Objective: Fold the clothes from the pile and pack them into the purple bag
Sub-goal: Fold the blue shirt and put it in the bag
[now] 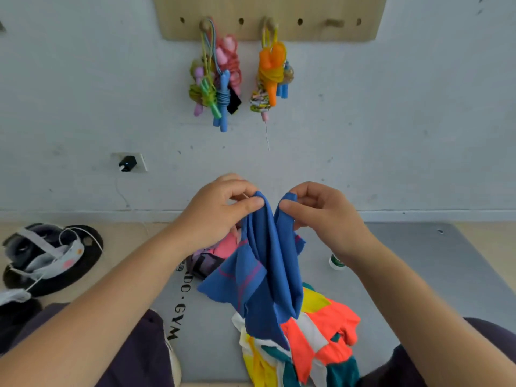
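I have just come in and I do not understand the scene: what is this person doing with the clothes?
A person sitting on a grey mat holds up a blue garment. The left hand and the right hand each pinch a part of its top edge, and it hangs down unfolded. Beneath it lies a pile of bright clothes in orange, yellow, white and teal. Something pink and purple lies behind the garment, mostly hidden; whether it is the bag is unclear.
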The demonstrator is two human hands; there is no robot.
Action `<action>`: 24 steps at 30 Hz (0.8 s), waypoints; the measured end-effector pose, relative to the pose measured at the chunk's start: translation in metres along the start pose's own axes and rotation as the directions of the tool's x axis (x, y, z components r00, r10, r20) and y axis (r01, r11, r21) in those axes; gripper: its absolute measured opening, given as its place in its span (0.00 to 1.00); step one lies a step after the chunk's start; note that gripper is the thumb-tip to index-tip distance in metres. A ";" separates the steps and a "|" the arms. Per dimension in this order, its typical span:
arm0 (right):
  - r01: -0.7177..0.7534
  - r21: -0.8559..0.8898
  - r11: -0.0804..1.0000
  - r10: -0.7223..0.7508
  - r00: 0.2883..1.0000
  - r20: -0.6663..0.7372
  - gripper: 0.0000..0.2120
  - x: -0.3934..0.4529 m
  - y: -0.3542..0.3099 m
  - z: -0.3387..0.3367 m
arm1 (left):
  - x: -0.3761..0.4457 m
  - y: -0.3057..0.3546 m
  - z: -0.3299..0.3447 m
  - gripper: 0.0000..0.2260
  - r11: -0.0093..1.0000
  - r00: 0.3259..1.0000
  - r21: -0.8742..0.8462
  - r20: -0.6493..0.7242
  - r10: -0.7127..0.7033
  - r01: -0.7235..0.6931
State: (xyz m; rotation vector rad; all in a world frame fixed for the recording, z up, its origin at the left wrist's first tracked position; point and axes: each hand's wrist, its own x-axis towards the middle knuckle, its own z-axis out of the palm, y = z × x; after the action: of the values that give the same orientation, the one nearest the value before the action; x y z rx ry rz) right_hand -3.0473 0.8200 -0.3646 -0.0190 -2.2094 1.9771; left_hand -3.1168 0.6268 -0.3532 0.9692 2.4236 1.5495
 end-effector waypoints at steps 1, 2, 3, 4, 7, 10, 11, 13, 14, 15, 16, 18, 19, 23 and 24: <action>-0.019 0.013 1.000 0.019 1.000 0.011 0.02 -0.003 0.003 0.002 | -0.004 -0.002 0.003 0.08 0.993 0.997 -0.100 0.046 -0.056 0.060; -0.037 0.030 0.999 0.037 0.999 0.021 0.02 -0.005 0.007 0.003 | -0.007 -0.003 0.006 0.09 0.976 0.990 -0.180 0.087 -0.106 0.121; -0.053 0.051 0.997 0.052 0.998 0.028 0.02 -0.008 0.011 0.004 | -0.010 -0.006 0.010 0.08 0.959 0.984 -0.232 0.114 -0.140 0.163; -0.069 0.076 0.995 0.066 0.997 0.031 0.02 -0.010 0.015 0.005 | -0.012 -0.008 0.015 0.08 0.941 0.979 -0.281 0.127 -0.159 0.190; -0.103 0.154 0.983 0.100 0.995 0.029 0.03 -0.019 0.029 0.007 | -0.020 -0.017 0.028 0.08 0.904 0.983 -0.387 0.109 -0.149 0.180; -0.125 0.165 0.978 0.121 0.992 0.036 0.05 -0.023 0.039 0.008 | -0.024 -0.026 0.034 0.09 0.930 0.989 -0.341 0.094 -0.113 0.139; -0.126 0.152 0.980 0.121 0.992 0.040 0.05 -0.024 0.041 0.008 | -0.024 -0.028 0.035 0.08 0.938 0.991 -0.322 0.092 -0.101 0.126; -0.117 0.133 0.984 0.112 0.993 0.048 0.05 -0.023 0.043 0.008 | -0.025 -0.029 0.037 0.05 0.955 0.994 -0.280 0.070 -0.081 0.097; -0.110 0.131 0.985 0.104 0.993 0.052 0.06 -0.023 0.043 0.008 | -0.025 -0.029 0.038 0.05 0.964 0.996 -0.253 0.053 -0.070 0.081; -0.103 0.132 0.986 0.096 0.994 0.055 0.06 -0.023 0.043 0.008 | -0.025 -0.028 0.038 0.06 0.971 0.997 -0.228 0.037 -0.062 0.068; -0.097 0.134 0.986 0.090 0.994 0.062 0.07 -0.023 0.044 0.009 | -0.025 -0.028 0.039 0.06 0.975 0.998 -0.212 0.023 -0.055 0.059; -0.097 0.144 0.985 0.086 0.993 0.080 0.07 -0.023 0.045 0.009 | -0.024 -0.029 0.039 0.05 0.981 0.999 -0.189 -0.007 -0.042 0.040; -0.101 0.156 0.983 0.087 0.992 0.090 0.08 -0.024 0.045 0.008 | -0.024 -0.028 0.039 0.05 0.983 0.999 -0.179 -0.023 -0.035 0.031; -0.113 0.199 0.974 0.085 0.986 0.141 0.09 -0.025 0.049 0.007 | -0.024 -0.027 0.040 0.06 0.980 0.999 -0.197 -0.043 -0.029 0.020; -0.114 0.205 0.972 0.084 0.985 0.149 0.09 -0.025 0.049 0.007 | -0.024 -0.026 0.040 0.07 0.980 0.999 -0.199 -0.043 -0.027 0.018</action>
State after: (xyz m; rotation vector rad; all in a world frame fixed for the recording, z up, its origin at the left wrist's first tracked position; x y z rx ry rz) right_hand -3.0292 0.8160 -0.4171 0.0387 -2.1004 2.3274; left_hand -3.0932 0.6373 -0.4002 0.8748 2.2440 1.7825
